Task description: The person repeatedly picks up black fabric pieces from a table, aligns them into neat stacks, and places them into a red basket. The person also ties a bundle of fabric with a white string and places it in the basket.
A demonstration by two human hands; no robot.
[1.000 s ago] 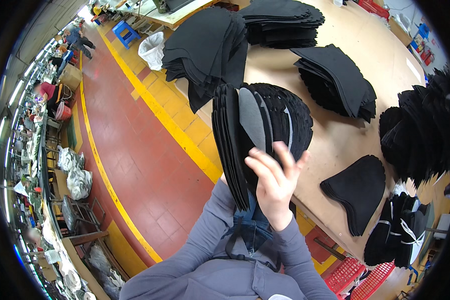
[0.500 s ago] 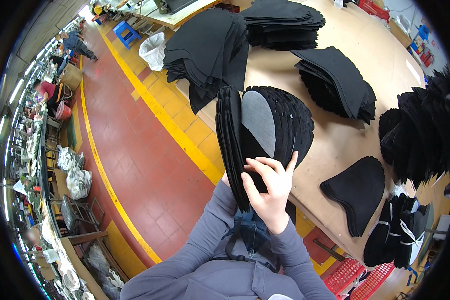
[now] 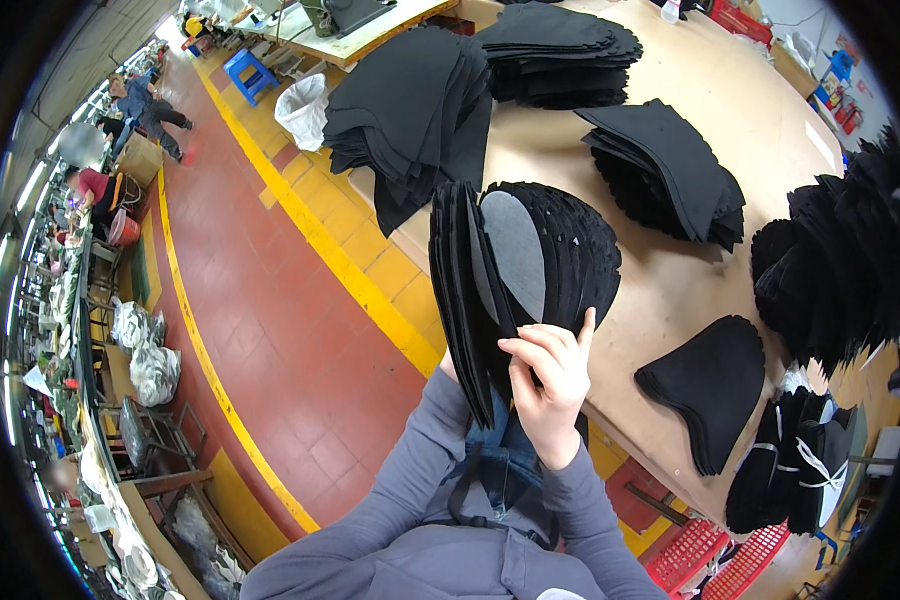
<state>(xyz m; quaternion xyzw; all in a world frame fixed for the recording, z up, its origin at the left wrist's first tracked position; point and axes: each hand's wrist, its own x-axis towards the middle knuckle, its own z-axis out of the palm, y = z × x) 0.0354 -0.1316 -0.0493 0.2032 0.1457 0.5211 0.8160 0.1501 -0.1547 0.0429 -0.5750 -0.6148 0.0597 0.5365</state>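
A thick fanned stack of black curved fabric pieces [image 3: 580, 240] stands on edge at the table's near left side. Its leaves are parted, and grey oval patches [image 3: 515, 250] show on the inner faces. My right hand [image 3: 552, 370] is closed at the lower part of the parting, thumb and fingers pinching the edge of a black fabric piece, with one finger raised against the right half. My left hand [image 3: 448, 364] is at the stack's lower left; only a sliver near the wrist shows, and its fingers are hidden behind the leaves.
On the tan table [image 3: 660, 300] lie more black stacks: a tall one [image 3: 410, 100] at far left, another [image 3: 670, 170] beyond my hands, a small one [image 3: 710, 390] at right. Tied bundles [image 3: 790, 460] hang near the right edge, above red crates [image 3: 745, 560]. A person [image 3: 150, 110] is in the aisle.
Another leaf has come apart from the left half, so a second grey patch shows beside the first. My right hand has shifted slightly right. The person in the aisle has come nearer.
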